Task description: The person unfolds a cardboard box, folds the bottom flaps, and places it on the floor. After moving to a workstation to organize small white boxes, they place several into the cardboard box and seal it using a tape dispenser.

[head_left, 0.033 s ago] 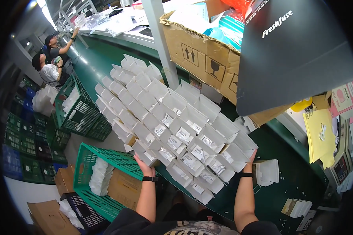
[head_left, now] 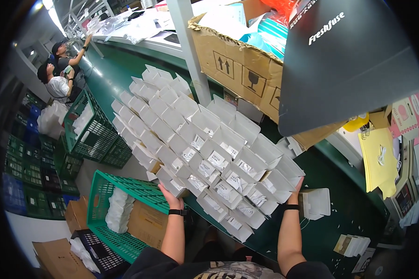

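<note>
A dense block of small white cardboard boxes (head_left: 219, 160) with raised flaps stands on the green work surface before me. Several in the nearer rows hold white cables or small white packets. My left hand (head_left: 172, 197) presses on the block's near left side, gripping a box there, its fingertips partly hidden. On the right side, my right hand (head_left: 295, 193) grips the edge of the outermost boxes, most of its fingers out of sight. One separate open white box (head_left: 317, 204) stands just right of that hand.
At left are a green crate (head_left: 146, 186) and a darker crate (head_left: 91, 121). A large carton (head_left: 237, 65) and a black panel (head_left: 344, 69) rise at the far right. Yellow sheets (head_left: 375, 158) and small boxes (head_left: 351, 245) lie right. Two people (head_left: 63, 76) work far left.
</note>
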Demonstrator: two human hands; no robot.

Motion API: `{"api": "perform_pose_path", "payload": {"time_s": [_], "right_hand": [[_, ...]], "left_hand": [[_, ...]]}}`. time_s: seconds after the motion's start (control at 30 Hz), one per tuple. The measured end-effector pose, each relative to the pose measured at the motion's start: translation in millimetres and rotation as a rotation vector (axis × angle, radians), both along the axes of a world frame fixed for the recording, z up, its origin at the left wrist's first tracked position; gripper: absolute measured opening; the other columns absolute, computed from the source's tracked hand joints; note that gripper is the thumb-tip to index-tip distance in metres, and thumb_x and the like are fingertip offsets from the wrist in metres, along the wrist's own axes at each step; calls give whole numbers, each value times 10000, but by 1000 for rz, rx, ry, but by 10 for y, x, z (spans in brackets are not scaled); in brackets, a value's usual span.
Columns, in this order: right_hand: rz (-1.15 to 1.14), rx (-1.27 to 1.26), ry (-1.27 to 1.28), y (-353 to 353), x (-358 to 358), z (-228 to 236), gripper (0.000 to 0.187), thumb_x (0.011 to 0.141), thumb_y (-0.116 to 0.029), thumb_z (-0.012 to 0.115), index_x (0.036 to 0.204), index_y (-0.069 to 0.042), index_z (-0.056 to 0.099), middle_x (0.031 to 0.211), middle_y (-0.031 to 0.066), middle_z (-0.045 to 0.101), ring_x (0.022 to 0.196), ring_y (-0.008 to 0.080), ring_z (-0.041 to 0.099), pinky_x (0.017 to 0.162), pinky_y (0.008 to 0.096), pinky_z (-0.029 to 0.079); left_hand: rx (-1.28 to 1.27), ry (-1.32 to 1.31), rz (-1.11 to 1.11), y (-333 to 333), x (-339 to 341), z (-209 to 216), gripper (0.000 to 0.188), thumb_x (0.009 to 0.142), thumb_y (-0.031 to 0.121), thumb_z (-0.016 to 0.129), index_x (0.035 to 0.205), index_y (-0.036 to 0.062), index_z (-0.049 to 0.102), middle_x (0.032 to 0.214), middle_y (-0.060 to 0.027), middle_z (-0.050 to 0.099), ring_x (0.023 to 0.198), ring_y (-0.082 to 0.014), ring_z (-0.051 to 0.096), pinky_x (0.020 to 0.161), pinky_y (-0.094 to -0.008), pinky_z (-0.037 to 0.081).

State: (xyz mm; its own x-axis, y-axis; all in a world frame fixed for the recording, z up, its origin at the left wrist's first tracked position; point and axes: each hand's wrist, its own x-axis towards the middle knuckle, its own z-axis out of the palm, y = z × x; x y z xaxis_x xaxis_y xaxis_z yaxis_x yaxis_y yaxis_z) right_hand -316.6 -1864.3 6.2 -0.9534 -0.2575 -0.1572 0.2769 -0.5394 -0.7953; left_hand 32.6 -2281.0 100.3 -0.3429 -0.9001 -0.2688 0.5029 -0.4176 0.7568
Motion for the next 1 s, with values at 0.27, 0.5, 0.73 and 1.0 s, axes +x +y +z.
{"api": "perform_pose_path", "payload": {"time_s": [0.27, 0.5, 0.73, 1.0], "right_hand": [[-253, 142, 5, -420, 634, 1279, 766, 1024, -596, 170, 1502, -17, 319, 1566, 113, 318, 1410, 273, 351, 1194, 367, 164], [-170, 380, 224, -108, 1476, 2133, 640, 1046, -453, 375, 1512, -28, 272, 1533, 158, 338, 1390, 268, 377, 1150, 368, 288], [-542, 887, 63, 1354, 1516, 1719, 500, 957, -336, 608, 1311, -24, 444, 1219, 119, 563, 962, 190, 600, 821, 316, 515], [-32, 994, 109, 1253, 690, 1195, 537, 910, -400, 613, 1278, -51, 439, 1132, 173, 631, 864, 303, 656, 733, 388, 549]], "left_hand": [[-224, -736, 153, 53, 482, 198, 619, 1015, 490, 362, 1490, 93, 337, 1457, -121, 417, 1345, -255, 362, 1120, -400, 258], [-892, -754, 241, -243, 1068, 1038, 453, 1058, 255, 326, 1447, 32, 383, 1419, -144, 441, 1273, -260, 443, 1091, -380, 325], [-965, -691, 92, 369, 710, 1720, 369, 1043, 168, 352, 1344, -11, 469, 1299, -152, 526, 1192, -246, 511, 1046, -379, 392], [-1046, -699, -72, 1918, 561, 2266, 243, 997, 50, 431, 1162, -23, 593, 1026, -105, 636, 924, -200, 613, 869, -318, 490]]}}
